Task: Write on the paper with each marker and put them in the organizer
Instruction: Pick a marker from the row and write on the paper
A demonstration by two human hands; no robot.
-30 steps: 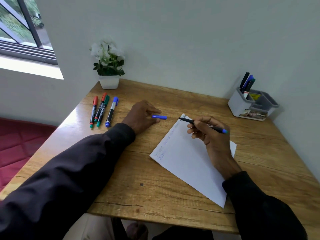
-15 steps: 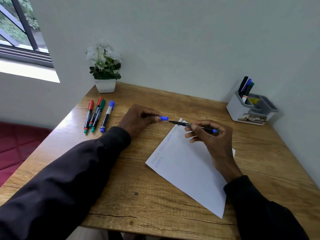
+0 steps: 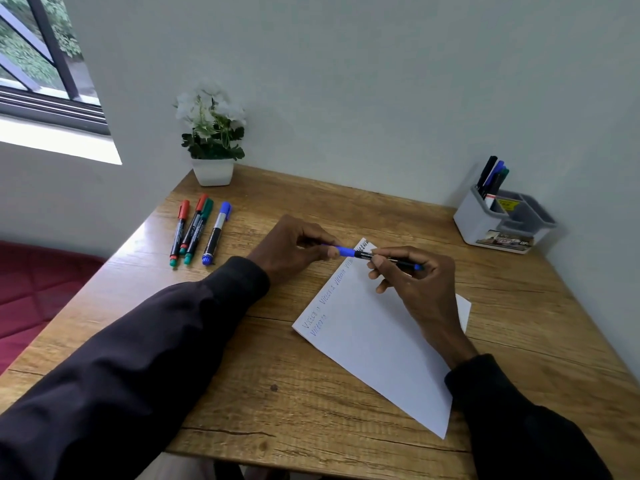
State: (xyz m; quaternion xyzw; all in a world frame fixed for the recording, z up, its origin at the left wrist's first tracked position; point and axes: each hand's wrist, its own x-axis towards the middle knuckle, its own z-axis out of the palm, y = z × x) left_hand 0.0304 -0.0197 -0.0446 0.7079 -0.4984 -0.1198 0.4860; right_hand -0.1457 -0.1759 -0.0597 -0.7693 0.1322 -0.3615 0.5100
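A slim blue marker (image 3: 377, 256) lies level above the top corner of the white paper (image 3: 377, 334), which bears lines of blue writing. My right hand (image 3: 415, 282) grips the marker's barrel. My left hand (image 3: 294, 251) pinches its blue cap (image 3: 344, 251), which sits on the marker's tip end. Several capped markers lie side by side at the table's left: two red (image 3: 180, 230), one green (image 3: 199, 230), one blue (image 3: 216, 233). The grey organizer (image 3: 498, 223) stands at the far right corner with several markers (image 3: 491, 176) upright in its tall slot.
A potted white-flowered plant (image 3: 213, 140) stands at the far left corner against the wall. The wooden table (image 3: 263, 375) meets walls behind and to the right. A red seat (image 3: 34, 289) lies below the left edge, under a window.
My left hand lifted the blue cap from the table and brought it to the marker's tip. My right hand turned the marker level; the cap now sits on its end.
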